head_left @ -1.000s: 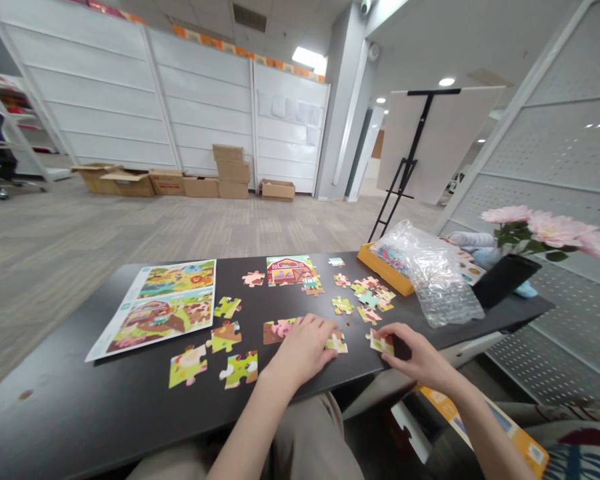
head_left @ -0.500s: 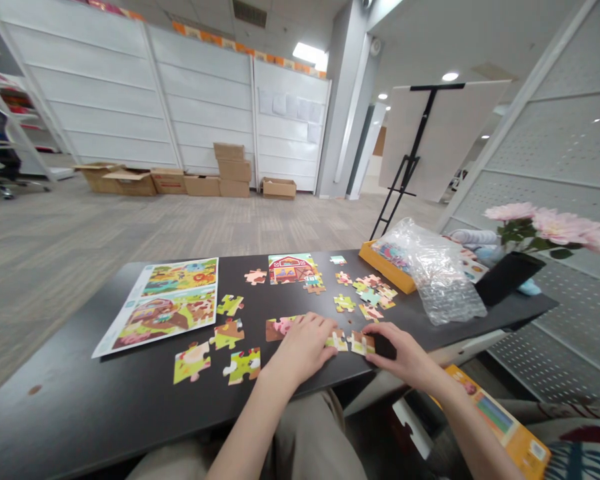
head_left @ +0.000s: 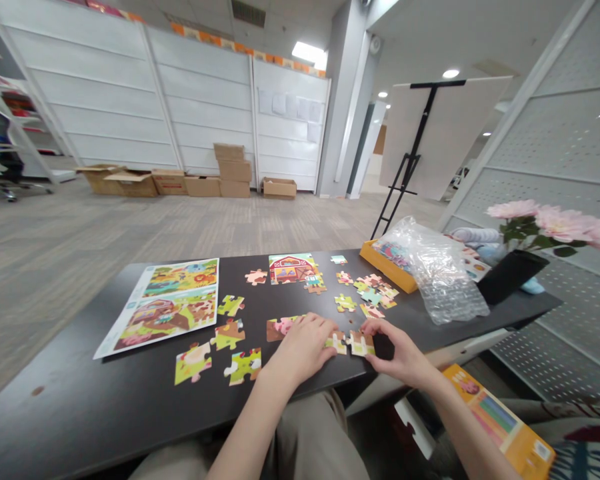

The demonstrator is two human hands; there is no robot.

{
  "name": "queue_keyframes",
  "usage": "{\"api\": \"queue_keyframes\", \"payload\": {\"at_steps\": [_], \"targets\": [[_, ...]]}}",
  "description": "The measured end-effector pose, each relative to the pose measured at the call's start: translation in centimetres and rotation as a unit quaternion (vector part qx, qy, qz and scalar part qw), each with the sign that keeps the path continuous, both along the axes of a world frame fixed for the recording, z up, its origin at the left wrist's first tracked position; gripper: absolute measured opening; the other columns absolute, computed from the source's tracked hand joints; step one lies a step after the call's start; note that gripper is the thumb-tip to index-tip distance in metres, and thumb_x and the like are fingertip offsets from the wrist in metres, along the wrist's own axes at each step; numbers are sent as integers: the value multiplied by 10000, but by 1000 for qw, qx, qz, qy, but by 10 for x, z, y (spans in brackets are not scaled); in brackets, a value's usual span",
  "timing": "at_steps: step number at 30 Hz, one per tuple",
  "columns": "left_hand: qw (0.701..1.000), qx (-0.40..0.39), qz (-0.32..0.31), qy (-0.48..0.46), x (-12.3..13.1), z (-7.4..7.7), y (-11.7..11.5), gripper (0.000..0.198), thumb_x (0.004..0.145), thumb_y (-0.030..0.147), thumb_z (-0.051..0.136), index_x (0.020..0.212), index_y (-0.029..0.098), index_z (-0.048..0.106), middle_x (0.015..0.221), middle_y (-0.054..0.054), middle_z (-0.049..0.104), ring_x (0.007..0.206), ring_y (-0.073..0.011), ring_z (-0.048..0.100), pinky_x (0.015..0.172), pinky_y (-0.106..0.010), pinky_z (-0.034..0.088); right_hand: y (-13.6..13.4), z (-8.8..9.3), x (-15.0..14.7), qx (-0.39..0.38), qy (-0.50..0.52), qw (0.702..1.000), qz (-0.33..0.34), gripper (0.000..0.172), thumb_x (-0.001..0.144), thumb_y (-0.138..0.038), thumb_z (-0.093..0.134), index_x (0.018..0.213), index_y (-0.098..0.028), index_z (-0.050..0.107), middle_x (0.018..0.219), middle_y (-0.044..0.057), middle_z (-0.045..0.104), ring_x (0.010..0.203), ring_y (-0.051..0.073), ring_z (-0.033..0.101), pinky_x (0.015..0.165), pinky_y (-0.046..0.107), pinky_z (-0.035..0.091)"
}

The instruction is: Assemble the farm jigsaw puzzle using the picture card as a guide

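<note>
Black tabletop (head_left: 95, 413) beneath two hands, one pinching a fence piece (head_left: 361, 344).
Thumb and fingers of the right hand (head_left: 397, 353) grasp that puzzle piece by its edge. Just left of this grip, the left hand (head_left: 304, 343) lies palm down between a second fence piece (head_left: 338, 343) and a pig piece (head_left: 280, 327), partly covering both; whether its fingers clasp anything cannot be told. Beyond the grip sit a pile of loose pieces (head_left: 375, 291) and, farther left, a barn section (head_left: 291, 269); past them, cardboard boxes (head_left: 234, 170) stand on the floor.
</note>
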State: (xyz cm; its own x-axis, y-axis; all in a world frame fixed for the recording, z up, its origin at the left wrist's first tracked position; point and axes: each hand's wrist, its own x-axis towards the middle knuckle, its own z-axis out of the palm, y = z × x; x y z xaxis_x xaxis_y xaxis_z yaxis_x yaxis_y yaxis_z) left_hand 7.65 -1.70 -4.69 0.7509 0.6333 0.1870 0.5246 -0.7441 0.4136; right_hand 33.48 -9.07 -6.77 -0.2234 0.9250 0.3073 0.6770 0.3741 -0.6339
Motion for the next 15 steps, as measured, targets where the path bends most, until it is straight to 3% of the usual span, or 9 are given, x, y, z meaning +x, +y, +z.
{"api": "queue_keyframes", "payload": {"at_steps": [8, 15], "targets": [[1000, 13, -6, -1, 1, -2, -1, 220, 926, 302, 665, 1128, 219, 640, 1128, -54, 688, 1101, -258, 584, 933, -383, 463, 1, -3, -7, 19, -92, 995, 20, 309, 827, -180, 646, 1116, -278, 690, 1247, 79, 627, 1196, 266, 598, 1063, 426, 462], [1000, 26, -7, 5, 0, -5, -2, 194, 942, 297, 638, 1122, 225, 639, 1136, -52, 670, 1098, -255, 579, 942, -387, 460, 2, 1, -9, 70, -149, 986, 37, 373, 835, -117, 605, 1153, -281, 710, 1222, 96, 620, 1181, 257, 595, 1050, 443, 482]]}}
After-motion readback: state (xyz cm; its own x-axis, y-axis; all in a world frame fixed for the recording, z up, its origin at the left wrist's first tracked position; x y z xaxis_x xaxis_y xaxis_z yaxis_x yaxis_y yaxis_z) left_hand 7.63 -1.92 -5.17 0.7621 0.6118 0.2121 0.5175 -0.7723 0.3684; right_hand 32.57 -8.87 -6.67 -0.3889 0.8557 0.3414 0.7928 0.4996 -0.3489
